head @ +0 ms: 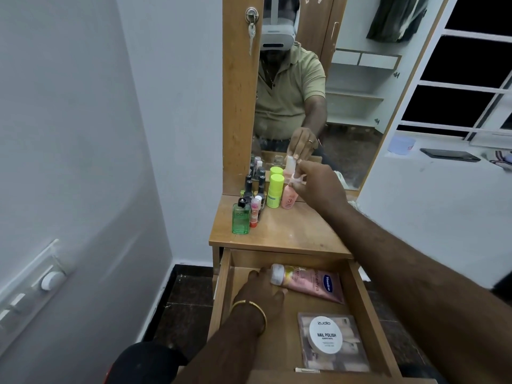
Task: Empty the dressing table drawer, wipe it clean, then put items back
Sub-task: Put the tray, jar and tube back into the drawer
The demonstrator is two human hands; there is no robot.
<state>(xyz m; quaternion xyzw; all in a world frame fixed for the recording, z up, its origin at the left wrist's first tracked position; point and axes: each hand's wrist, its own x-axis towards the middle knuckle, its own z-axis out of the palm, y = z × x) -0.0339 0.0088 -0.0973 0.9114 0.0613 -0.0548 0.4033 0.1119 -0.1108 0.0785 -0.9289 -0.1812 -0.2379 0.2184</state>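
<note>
1. Several bottles crowd the dressing table top [291, 231] at its 11 o'clock corner: a green bottle [241, 218] in front, dark nail polish bottles [253, 187] behind it, two yellow-green capped tubes [275, 189] just to their right.
2. Behind them I see a mirror [318, 92] in a wooden frame, with a key [251, 31] hanging from a lock at 11 o'clock.
3. Grey-white walls flank the table; dark tiles cover the floor [188, 306].
4. At 6 o'clock the drawer [363, 300] stands pulled out. Inside lie a pink Vaseline tube [310, 282] at the back and a white nail polish wipes tub [325, 337] on a clear plastic case [352, 358] at the front right.
5. My right hand [321, 187] pinches the top of a small pink bottle [288, 196] standing beside the yellow-green tubes.
6. My left hand [266, 289] reaches into the drawer, its loosely spread fingers touching the tube's white cap.
</note>
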